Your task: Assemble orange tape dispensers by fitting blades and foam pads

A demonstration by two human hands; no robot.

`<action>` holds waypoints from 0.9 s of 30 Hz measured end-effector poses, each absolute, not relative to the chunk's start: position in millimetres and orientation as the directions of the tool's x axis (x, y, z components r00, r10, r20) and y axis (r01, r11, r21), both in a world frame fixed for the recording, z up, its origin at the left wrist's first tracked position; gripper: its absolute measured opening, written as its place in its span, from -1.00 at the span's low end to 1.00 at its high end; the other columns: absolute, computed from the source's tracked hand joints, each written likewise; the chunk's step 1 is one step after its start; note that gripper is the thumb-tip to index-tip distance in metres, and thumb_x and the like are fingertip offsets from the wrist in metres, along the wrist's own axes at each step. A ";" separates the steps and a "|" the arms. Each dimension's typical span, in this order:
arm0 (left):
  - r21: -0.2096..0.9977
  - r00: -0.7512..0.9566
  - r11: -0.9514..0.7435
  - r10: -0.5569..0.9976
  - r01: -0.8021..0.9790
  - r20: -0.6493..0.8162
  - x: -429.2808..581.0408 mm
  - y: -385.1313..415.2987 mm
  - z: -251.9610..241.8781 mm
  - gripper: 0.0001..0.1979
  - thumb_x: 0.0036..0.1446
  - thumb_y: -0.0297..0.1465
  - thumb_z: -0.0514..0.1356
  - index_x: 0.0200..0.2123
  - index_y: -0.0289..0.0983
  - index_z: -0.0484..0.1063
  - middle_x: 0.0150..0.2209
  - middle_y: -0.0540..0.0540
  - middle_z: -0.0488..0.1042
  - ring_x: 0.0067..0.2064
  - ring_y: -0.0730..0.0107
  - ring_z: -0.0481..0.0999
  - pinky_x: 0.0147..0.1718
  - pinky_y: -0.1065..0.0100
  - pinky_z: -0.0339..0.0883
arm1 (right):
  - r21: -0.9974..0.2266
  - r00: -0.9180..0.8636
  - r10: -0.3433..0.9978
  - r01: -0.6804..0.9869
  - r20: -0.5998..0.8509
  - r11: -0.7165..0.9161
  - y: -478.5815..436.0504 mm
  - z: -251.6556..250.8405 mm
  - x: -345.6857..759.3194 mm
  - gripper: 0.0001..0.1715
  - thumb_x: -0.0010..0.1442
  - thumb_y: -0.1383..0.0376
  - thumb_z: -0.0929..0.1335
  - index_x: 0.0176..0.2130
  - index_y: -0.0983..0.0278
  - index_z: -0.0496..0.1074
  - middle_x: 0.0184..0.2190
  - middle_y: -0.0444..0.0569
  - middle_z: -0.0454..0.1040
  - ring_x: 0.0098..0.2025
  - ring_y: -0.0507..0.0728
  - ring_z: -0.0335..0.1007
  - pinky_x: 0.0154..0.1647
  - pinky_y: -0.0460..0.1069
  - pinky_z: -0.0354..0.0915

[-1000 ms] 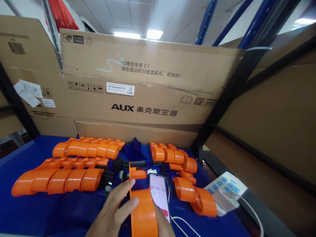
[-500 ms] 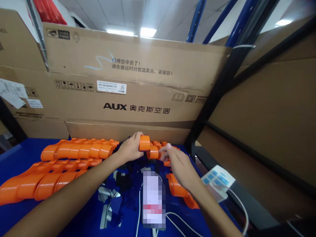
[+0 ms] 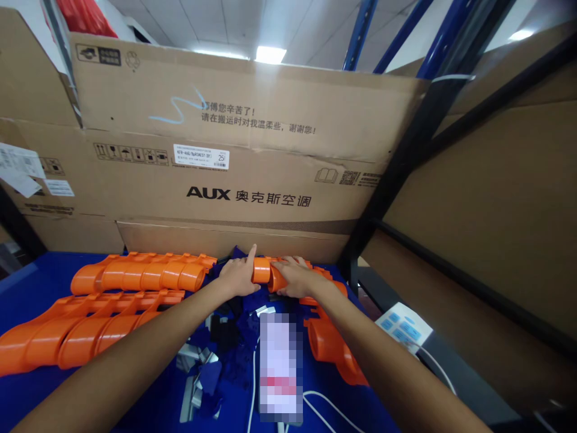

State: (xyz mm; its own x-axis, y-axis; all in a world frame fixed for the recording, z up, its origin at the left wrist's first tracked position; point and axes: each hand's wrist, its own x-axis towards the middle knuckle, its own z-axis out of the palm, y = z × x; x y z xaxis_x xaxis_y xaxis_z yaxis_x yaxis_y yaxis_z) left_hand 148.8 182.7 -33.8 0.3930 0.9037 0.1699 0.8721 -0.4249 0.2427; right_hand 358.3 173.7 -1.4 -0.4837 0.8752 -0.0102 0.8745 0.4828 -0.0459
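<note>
At the counter's far edge, my left hand has its grip clamped on an orange piece, forefinger raised, and my right hand is clamped over the row it butts, a joining step, I judge, next needing a square, even push.

Blue desk strewn with orange plastic parts.

Two long rows of joined orange curved segments lie on the left, the back row behind the front row. A short orange chain lies at the back centre, near the cardboard boxes along the far edge. Another orange piece lies to the right. Between them lie small black and grey parts, a phone face up and a white cable.
</note>
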 end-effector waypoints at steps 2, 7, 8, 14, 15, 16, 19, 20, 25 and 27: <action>0.279 0.394 -0.425 0.905 0.861 0.160 143.7 183.0 -33.2 -0.62 0.28 -0.29 0.25 0.12 -0.24 0.40 0.12 -0.19 0.49 0.02 0.08 0.56 -0.03 -0.05 0.49 | -0.038 -0.502 0.865 0.864 -0.008 0.501 174.4 0.0 358.7 -0.16 0.06 0.18 0.53 0.26 0.25 0.31 0.19 0.17 0.39 0.26 0.37 0.22 0.28 0.24 0.05; 0.477 0.417 -0.461 0.886 0.748 0.202 131.7 180.0 -25.8 -0.61 0.28 -0.29 0.25 0.14 -0.23 0.39 0.16 -0.20 0.46 0.07 0.04 0.53 0.02 -0.10 0.45 | -0.049 -0.554 0.830 0.829 0.071 0.557 162.0 24.6 366.7 -0.13 0.07 0.26 0.50 0.31 0.30 0.25 0.18 0.20 0.41 0.26 0.37 0.20 0.29 0.23 0.01; 0.535 0.421 -0.468 0.880 0.703 0.217 129.8 177.7 -22.6 -0.60 0.27 -0.30 0.25 0.15 -0.23 0.39 0.19 -0.20 0.44 0.10 0.02 0.51 0.05 -0.12 0.43 | -0.052 -0.562 0.822 0.822 0.096 0.568 156.3 33.0 368.2 -0.13 0.09 0.26 0.49 0.31 0.32 0.23 0.19 0.21 0.40 0.26 0.37 0.18 0.29 0.24 0.00; 0.918 0.354 -0.321 0.907 0.234 0.227 124.6 137.0 6.1 -0.53 0.38 -0.24 0.07 0.30 -0.17 0.22 0.32 -0.25 0.35 0.29 -0.01 0.36 0.21 -0.14 0.27 | -0.088 -0.644 0.726 0.730 0.244 0.677 96.8 75.5 350.0 -0.13 0.22 0.17 0.44 0.37 0.29 0.12 0.27 0.16 0.30 0.28 0.36 0.10 0.29 0.25 0.04; 0.959 0.343 -0.248 0.920 0.134 0.190 124.1 125.7 10.5 -0.54 0.43 -0.22 -0.09 0.31 -0.18 0.19 0.25 -0.26 0.44 0.23 0.04 0.45 0.15 -0.07 0.36 | -0.105 -0.674 0.689 0.691 0.265 0.716 84.5 78.0 341.6 -0.13 0.21 0.15 0.45 0.37 0.29 0.14 0.26 0.17 0.32 0.27 0.38 0.12 0.28 0.27 0.05; 0.984 0.339 -0.172 0.929 0.043 0.147 123.1 113.6 14.1 -0.50 0.43 -0.16 -0.20 0.29 -0.19 0.21 0.17 -0.26 0.52 0.15 0.06 0.54 0.07 -0.03 0.44 | -0.120 -0.709 0.650 0.645 0.273 0.755 72.6 79.3 332.5 -0.13 0.21 0.13 0.46 0.36 0.29 0.15 0.25 0.18 0.33 0.26 0.39 0.13 0.28 0.29 0.05; 0.986 0.262 0.030 0.965 -0.164 0.014 115.2 76.2 19.1 -0.49 0.35 -0.05 -0.04 0.20 -0.20 0.29 -0.02 -0.21 0.65 -0.02 0.04 0.66 -0.08 0.05 0.54 | -0.188 -0.793 0.533 0.499 0.294 0.846 45.0 80.2 309.5 -0.14 0.20 0.07 0.47 0.34 0.30 0.20 0.25 0.19 0.33 0.26 0.40 0.15 0.29 0.29 0.05; 0.972 0.215 0.080 0.976 -0.219 -0.032 110.6 64.4 18.7 -0.51 0.30 -0.07 0.08 0.20 -0.17 0.25 -0.05 -0.17 0.66 -0.06 0.07 0.68 -0.11 0.09 0.55 | -0.229 -0.809 0.499 0.446 0.311 0.865 40.4 80.3 305.3 -0.14 0.21 0.04 0.47 0.34 0.27 0.20 0.27 0.17 0.32 0.27 0.38 0.16 0.29 0.28 0.05; 0.892 0.118 0.245 0.969 -0.380 -0.216 77.7 19.2 0.4 -0.57 0.18 -0.08 0.26 0.04 -0.11 0.31 -0.30 -0.07 0.68 -0.38 0.13 0.70 -0.41 0.16 0.55 | -0.271 -0.704 0.635 0.574 0.319 0.773 61.9 67.3 308.7 -0.70 0.42 0.25 0.25 0.07 0.19 0.45 -0.05 0.04 0.53 0.00 0.22 0.38 0.07 0.15 0.25; 0.845 0.201 0.336 0.940 -0.417 -0.275 67.9 9.2 -15.3 -0.53 0.15 0.04 0.23 -0.05 -0.16 0.40 -0.44 -0.10 0.65 -0.44 0.05 0.69 -0.45 0.12 0.53 | -0.129 -0.641 0.747 0.738 0.175 0.663 81.4 50.3 311.8 -0.75 0.39 0.34 0.25 -0.19 0.25 0.52 -0.23 0.04 0.56 -0.15 0.19 0.43 -0.08 0.10 0.30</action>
